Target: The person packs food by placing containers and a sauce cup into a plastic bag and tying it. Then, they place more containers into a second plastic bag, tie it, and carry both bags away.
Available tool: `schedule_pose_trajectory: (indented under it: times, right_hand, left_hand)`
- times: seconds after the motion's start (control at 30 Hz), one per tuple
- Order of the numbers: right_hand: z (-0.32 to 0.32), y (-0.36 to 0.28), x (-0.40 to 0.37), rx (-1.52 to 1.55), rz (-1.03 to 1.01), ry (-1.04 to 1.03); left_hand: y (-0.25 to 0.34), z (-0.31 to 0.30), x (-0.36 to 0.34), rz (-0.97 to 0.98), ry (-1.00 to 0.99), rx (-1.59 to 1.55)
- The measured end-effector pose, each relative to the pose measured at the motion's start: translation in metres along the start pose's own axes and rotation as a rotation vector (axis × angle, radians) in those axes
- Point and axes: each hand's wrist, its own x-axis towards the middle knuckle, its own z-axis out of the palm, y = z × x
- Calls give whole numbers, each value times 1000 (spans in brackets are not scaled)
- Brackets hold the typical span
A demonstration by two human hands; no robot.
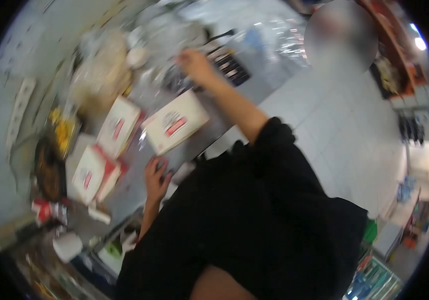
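Note:
A white cardboard box with red and dark print lies on the grey counter between my two hands. My left hand is just below its near corner, at the counter's edge, with loosely bent fingers apart and nothing visible in them. Beyond the box, my right hand reaches over clear plastic bags. It is blurred, so I cannot make out whether its fingers grip anything. Right beside that hand lies a dark tray with several slots.
Two similar white and red boxes lie to the left. Behind them are a filled plastic bag and a container of yellow pieces. Another person is at the upper right, by the tiled floor.

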Motion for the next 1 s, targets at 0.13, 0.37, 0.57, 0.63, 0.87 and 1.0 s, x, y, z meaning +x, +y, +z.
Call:
schedule_pose_trajectory:
  times: [0.13,0.37,0.57,0.63,0.87,1.0]
  right_hand:
    - [0,28,0,-10,-147,143]
    - [-32,-43,-43,-127,-312,311]
    - [-55,-97,-132,289,-307,-435]
    - [-28,-126,-149,323,-22,-627]
    - [39,-106,-183,528,345,-618]
    - [49,-105,-191,592,449,-723]
  left_hand:
    - [18,-10,9,-61,-32,55]
    - [-9,-3,14,-38,17,-58]
    - [-1,-30,29,-399,265,-714]
    - [12,-42,37,-484,268,-879]
    - [25,-50,49,-399,352,-980]
    - [21,-38,45,-408,584,-1106]
